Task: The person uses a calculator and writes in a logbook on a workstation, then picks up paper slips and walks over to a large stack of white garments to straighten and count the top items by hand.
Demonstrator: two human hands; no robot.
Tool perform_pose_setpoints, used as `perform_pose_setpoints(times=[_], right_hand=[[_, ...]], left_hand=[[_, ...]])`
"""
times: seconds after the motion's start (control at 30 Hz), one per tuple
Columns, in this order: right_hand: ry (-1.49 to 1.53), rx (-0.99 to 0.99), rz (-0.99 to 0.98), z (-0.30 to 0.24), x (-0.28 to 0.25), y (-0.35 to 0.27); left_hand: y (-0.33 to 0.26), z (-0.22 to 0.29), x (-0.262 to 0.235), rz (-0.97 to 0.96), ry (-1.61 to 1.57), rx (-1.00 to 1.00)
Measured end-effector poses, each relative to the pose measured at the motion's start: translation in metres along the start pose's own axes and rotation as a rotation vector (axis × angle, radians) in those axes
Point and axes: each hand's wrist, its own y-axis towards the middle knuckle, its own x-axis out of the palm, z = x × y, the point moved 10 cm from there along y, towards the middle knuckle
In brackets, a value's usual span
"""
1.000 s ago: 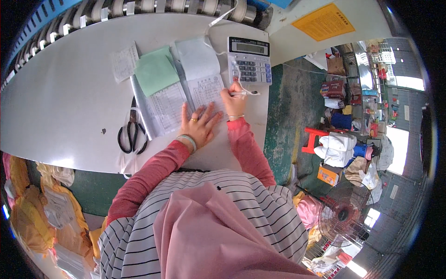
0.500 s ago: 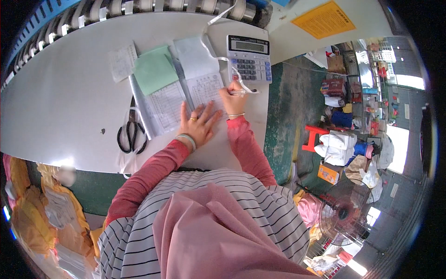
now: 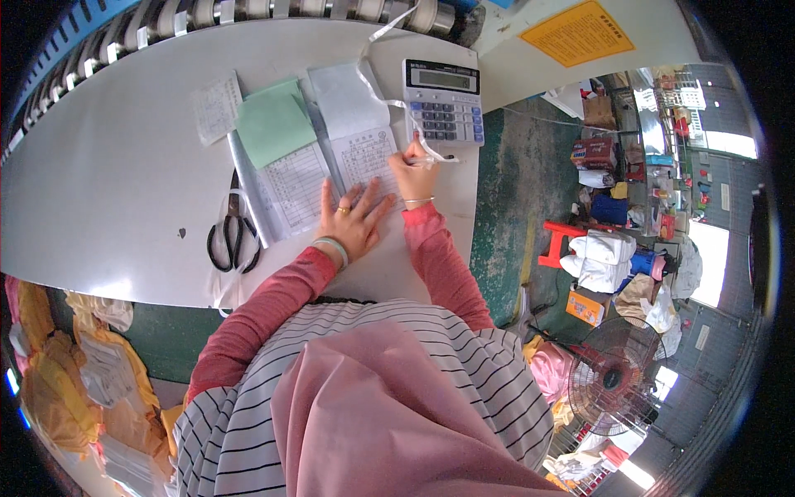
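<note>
Two hands work on a white table [image 3: 108, 190], seen from above the person's striped top and pink scarf. Nearest, the left hand [image 3: 352, 219] lies flat with fingers spread, palm down, pressing on the lower edge of an open ledger book [image 3: 327, 170]; it grips nothing. A ring shows on one finger and a pale green bangle sits at the wrist. Just to its right, the right hand [image 3: 414, 170] is curled closed around a pen [image 3: 431, 157], its tip at the right-hand page of the book, near that page's outer edge. A thin bracelet circles this wrist.

Left of the book, black-handled scissors [image 3: 234, 236] lie on the table, blades pointing away from the person, touching or just beside the book's left edge. The book itself lies open, its printed table pages toward the person; a green paper sheet [image 3: 273, 124] covers the upper part of the left page, and a plain white leaf covers the upper part of the right page.

Farther out, a small white slip [image 3: 217, 106] rests beside the green sheet, on its left. A grey desk calculator [image 3: 443, 99] sits just beyond the right hand, at the table's right end, with a narrow white strip [image 3: 381, 79] trailing across the book to it. Beyond everything, a row of tape rolls [image 3: 248, 10] lines the far edge of the table.
</note>
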Motion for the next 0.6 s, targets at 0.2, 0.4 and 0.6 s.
perform_pose_setpoints(times=[0.2, 0.4, 0.6], right_hand=[[0.176, 0.089, 0.073, 0.031, -0.012, -0.001], [0.424, 0.326, 0.045, 0.030, -0.012, -0.002], [0.097, -0.291, 0.061, -0.024, -0.069, 0.021]], left_hand=[[0.001, 0.001, 0.002, -0.013, 0.017, 0.012], [0.000, -0.004, 0.001, 0.050, -0.021, -0.003], [-0.002, -0.006, 0.005, 0.047, -0.037, -0.024]])
